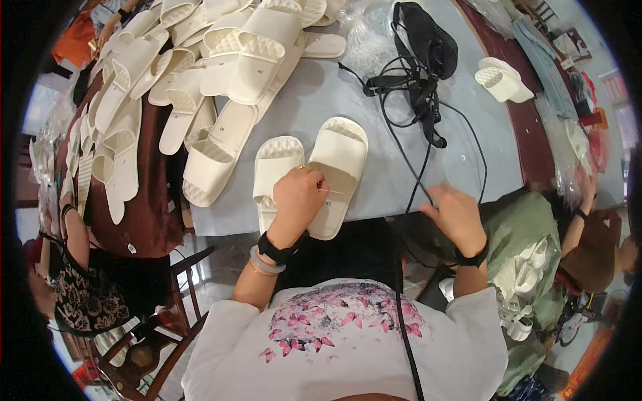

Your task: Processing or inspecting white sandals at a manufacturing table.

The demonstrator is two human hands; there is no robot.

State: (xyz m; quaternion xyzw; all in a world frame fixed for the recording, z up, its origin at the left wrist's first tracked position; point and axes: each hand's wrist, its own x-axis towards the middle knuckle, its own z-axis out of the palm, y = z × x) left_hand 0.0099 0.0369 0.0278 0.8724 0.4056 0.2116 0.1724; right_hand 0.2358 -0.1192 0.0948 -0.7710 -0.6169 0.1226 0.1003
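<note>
My left hand (299,197) is closed over a pair of cream slippers at the table's near edge. A thin pale strand (332,192) sticks out from its pinched fingers, beside a small reddish bit. Beneath and beside this hand lies the left slipper (279,150), partly covered by the hand and wrist. The right slipper (340,144) rests next to it, slightly turned, toe end away from me. Off to the right, my right hand (456,215) hovers at the table edge near a black cable (416,190). Its thumb stands apart from somewhat blurred fingers, and nothing shows in it.
Cream slippers (267,40) are heaped at the far left. A black bag with straps (428,47) and clear plastic wrap (364,43) lie at the back. Another slipper pair (503,81) sits far right. A green sack (521,234) stands beside my right arm; other people work on both sides.
</note>
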